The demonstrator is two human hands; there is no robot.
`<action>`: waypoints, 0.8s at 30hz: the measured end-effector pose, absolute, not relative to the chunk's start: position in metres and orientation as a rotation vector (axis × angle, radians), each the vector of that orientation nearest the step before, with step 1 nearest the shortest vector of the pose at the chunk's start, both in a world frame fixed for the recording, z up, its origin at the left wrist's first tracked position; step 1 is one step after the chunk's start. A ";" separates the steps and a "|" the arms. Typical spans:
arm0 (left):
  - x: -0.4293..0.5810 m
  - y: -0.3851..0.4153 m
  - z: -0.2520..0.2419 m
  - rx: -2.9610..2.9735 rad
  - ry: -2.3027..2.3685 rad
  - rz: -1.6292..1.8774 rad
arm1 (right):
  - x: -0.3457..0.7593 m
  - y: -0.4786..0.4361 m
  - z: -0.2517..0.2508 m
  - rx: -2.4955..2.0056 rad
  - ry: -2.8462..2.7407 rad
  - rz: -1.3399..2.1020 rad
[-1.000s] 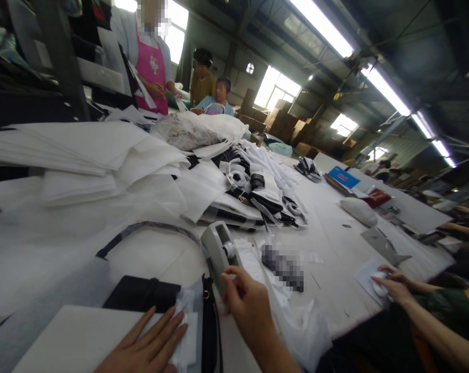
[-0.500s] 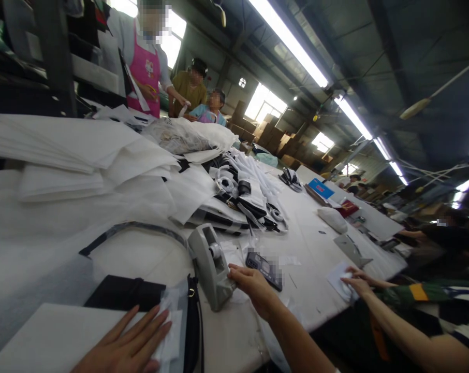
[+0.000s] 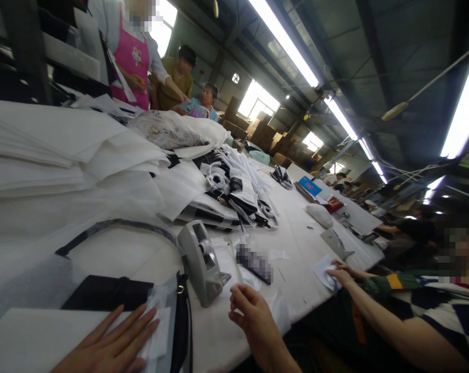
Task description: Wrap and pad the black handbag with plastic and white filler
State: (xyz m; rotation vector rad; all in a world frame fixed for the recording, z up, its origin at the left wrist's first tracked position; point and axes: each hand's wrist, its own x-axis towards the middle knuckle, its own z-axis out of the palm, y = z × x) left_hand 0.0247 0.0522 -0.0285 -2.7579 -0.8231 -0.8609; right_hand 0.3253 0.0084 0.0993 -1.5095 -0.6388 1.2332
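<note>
- Bag: I have the black bag (image 3: 106,292) at the lower left, lying on the table (image 3: 215,342); its handle (image 3: 114,223) arches away behind it.
- Sheet: a white sheet (image 3: 36,331) covers the near part of the bag.
- Left hand: I read the left hand (image 3: 112,344) as flat, palm down, fingers spread, over the sheet and the clear film (image 3: 155,316) at its right edge.
- Right hand: the right hand (image 3: 253,318) is raised just beside the tape dispenser (image 3: 200,264), well apart from the left. Thumb and forefinger are close together; I cannot tell whether they pinch anything.
- Dispenser: grey, right of the handle, its cutting end towards the right hand.
- Phone: the phone (image 3: 254,264) lies beyond the right hand.
- Pile: a black-and-white pile (image 3: 234,199) lies beyond the dispenser, with stacked sheets (image 3: 36,134) to its left.
- Co-worker: at right, a co-worker's hands (image 3: 345,273) rest on white paper (image 3: 323,272).
</note>
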 end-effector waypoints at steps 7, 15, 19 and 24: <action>0.024 0.055 -0.035 -2.734 -0.791 -0.919 | 0.345 0.019 0.059 -1.709 -0.937 0.962; 0.027 0.053 -0.039 -2.719 -0.761 -0.924 | 0.362 0.009 0.101 -1.742 -1.824 0.355; 0.030 0.051 -0.034 -2.716 -0.806 -0.989 | 0.348 0.020 0.139 -1.368 -2.396 0.152; 0.030 0.050 -0.011 -2.692 -0.777 -0.928 | 0.308 0.058 0.167 -0.983 -2.891 0.179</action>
